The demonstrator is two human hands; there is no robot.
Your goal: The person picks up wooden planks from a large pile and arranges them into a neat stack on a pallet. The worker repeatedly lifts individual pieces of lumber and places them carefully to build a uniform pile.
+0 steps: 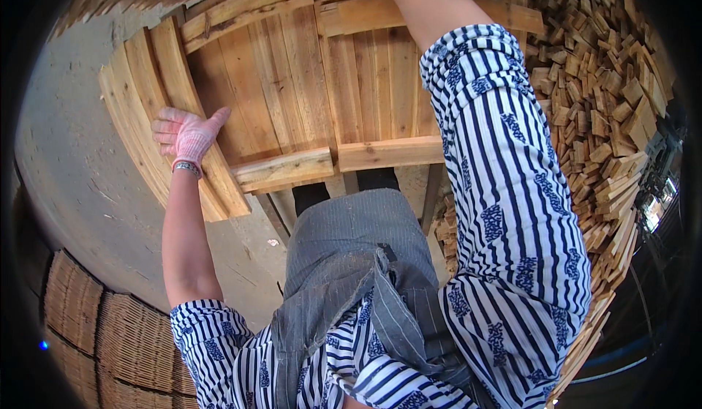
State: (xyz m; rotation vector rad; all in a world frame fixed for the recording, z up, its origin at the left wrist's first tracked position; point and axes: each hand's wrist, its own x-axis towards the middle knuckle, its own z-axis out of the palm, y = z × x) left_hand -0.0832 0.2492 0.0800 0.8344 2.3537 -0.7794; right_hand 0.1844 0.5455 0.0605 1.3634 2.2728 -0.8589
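Note:
My left hand (189,132), in a pink-and-white knitted glove, lies on the long wooden planks (150,80) at the left end of the boards. Its thumb is spread away from the fingers, which rest across the plank edges. To its right are flat wooden boards (274,80) laid side by side, with shorter slats (285,170) along their near edge. Another slat (248,12) lies along the far side. My right forearm (428,3) reaches forward over the boards, and the right hand itself is beyond the top edge of the picture.
A large heap of cut wood pieces (596,102) rises along the right. Stacked bundles of thin slats (142,336) stand at the lower left. Grey concrete floor (66,145) lies to the left. Narrow supports (274,219) show under the boards by my legs.

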